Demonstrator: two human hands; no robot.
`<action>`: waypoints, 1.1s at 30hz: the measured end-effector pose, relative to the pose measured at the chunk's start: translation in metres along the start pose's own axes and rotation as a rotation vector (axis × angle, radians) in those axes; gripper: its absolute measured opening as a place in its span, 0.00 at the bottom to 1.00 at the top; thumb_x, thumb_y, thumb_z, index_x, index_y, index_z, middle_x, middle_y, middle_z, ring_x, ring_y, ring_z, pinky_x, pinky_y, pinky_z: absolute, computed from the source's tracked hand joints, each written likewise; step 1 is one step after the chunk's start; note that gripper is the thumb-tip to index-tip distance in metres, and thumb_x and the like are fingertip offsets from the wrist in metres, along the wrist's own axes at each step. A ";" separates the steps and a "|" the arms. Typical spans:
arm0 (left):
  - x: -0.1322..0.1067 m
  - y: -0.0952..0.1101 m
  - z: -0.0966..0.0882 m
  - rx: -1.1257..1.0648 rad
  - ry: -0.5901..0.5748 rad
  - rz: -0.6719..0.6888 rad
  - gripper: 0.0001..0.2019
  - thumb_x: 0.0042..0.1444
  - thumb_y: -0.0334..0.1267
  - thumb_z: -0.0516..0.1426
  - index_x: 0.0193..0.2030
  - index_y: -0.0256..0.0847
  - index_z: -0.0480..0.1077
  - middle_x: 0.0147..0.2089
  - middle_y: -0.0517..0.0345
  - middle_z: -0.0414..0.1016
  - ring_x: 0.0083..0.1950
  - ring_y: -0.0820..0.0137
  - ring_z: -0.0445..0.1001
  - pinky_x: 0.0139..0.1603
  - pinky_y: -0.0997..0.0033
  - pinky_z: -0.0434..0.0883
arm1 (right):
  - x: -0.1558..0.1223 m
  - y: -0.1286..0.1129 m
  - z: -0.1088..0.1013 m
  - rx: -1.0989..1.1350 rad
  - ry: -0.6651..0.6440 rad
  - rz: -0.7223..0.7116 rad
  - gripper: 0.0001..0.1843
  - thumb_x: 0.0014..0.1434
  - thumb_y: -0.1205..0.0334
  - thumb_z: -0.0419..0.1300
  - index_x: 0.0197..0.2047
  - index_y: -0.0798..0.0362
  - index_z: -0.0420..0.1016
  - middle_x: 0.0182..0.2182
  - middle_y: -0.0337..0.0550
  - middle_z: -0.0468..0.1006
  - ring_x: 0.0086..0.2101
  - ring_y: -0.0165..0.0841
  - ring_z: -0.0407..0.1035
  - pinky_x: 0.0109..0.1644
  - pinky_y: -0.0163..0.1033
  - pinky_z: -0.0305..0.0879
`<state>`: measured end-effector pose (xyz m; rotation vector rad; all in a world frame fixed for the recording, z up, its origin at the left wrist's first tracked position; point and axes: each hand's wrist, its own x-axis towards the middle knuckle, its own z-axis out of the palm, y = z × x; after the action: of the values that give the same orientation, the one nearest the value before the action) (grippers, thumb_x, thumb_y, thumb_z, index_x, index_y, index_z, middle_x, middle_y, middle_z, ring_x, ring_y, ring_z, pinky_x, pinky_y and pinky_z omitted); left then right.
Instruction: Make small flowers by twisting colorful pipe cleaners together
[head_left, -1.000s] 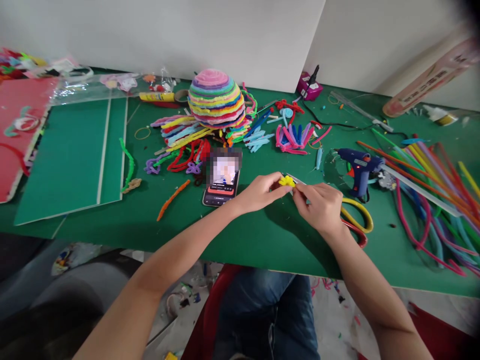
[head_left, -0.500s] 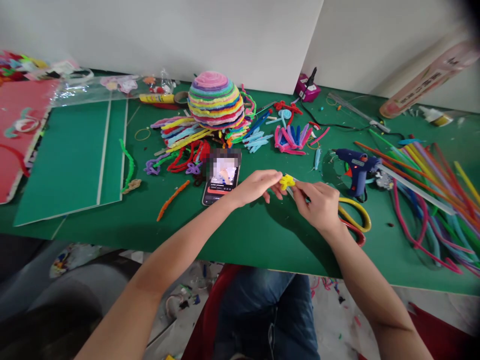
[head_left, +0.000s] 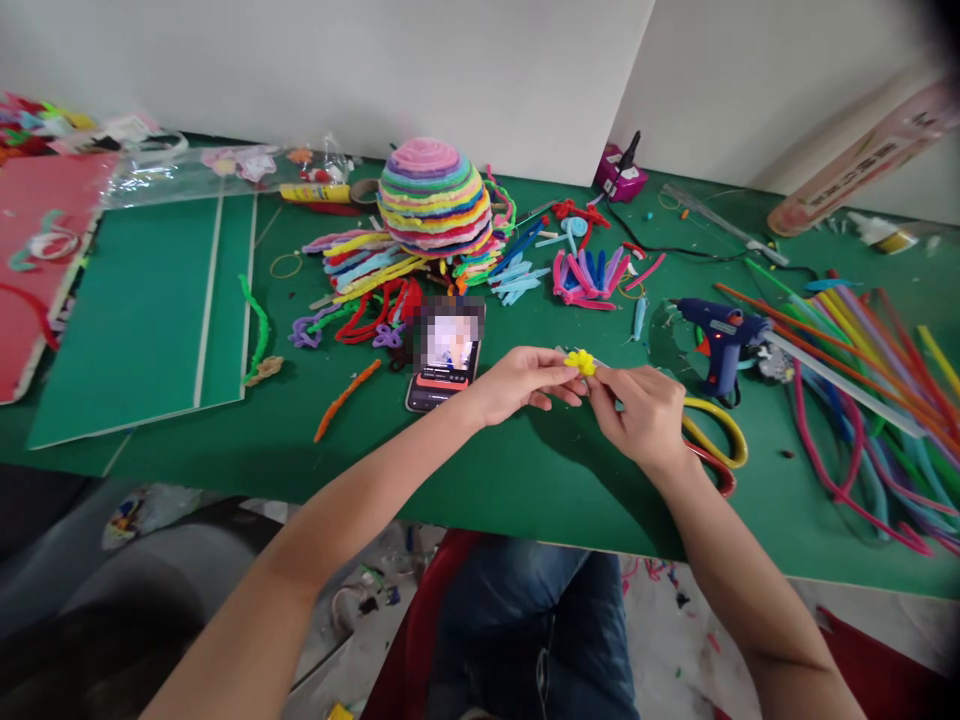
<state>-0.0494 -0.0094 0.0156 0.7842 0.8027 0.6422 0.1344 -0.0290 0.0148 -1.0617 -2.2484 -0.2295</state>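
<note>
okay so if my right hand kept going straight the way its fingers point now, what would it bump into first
Most likely the yellow pipe-cleaner flower, already pinched at the right hand's fingertips, with the left hand holding its other side. Beyond those the phone seems to lie in that line, though depth is unclear.

- A craft workroom.
- Green table [head_left: 525, 480] strewn with pipe cleaners [head_left: 862, 360].
- Glue gun [head_left: 720, 335], scissors [head_left: 716, 440], striped dome [head_left: 435, 198].
- Scraps litter the floor [head_left: 675, 640].

**Operator's appearance: arms and clothing**

Your forearms are bare to the elbow, with no sleeves in view. Your left hand [head_left: 517, 385] and right hand [head_left: 637, 415] are ungloved. You wear blue denim jeans [head_left: 525, 630], visible at the lap.
</note>
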 end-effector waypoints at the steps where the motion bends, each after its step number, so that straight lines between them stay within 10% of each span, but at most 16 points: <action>1: 0.000 0.000 0.000 -0.013 0.010 -0.006 0.07 0.53 0.36 0.61 0.35 0.34 0.72 0.34 0.55 0.78 0.29 0.80 0.76 0.22 0.85 0.62 | 0.000 -0.001 0.000 0.011 -0.005 0.003 0.05 0.57 0.67 0.56 0.30 0.53 0.71 0.19 0.36 0.74 0.20 0.26 0.65 0.30 0.33 0.59; 19: 0.000 -0.005 0.004 0.382 0.174 0.205 0.13 0.49 0.43 0.63 0.32 0.34 0.70 0.29 0.54 0.78 0.28 0.75 0.77 0.23 0.80 0.64 | -0.002 -0.010 0.004 0.075 -0.015 0.149 0.08 0.56 0.67 0.56 0.26 0.54 0.71 0.14 0.35 0.68 0.17 0.25 0.60 0.24 0.31 0.55; 28: -0.007 -0.009 0.007 0.913 0.352 0.484 0.04 0.52 0.30 0.54 0.27 0.39 0.67 0.28 0.57 0.78 0.28 0.74 0.73 0.29 0.74 0.65 | -0.006 -0.012 0.007 0.108 -0.056 0.186 0.09 0.57 0.66 0.54 0.27 0.54 0.72 0.16 0.36 0.71 0.18 0.26 0.64 0.25 0.31 0.55; 33: -0.006 -0.014 0.008 0.798 0.326 0.501 0.07 0.55 0.33 0.54 0.27 0.39 0.64 0.27 0.58 0.77 0.28 0.74 0.74 0.30 0.74 0.66 | -0.006 -0.012 0.007 0.185 -0.073 0.209 0.09 0.57 0.66 0.54 0.27 0.54 0.71 0.15 0.35 0.67 0.17 0.25 0.61 0.24 0.31 0.55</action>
<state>-0.0434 -0.0245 0.0101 1.6695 1.1971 0.9189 0.1248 -0.0377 0.0070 -1.2097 -2.1537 0.1049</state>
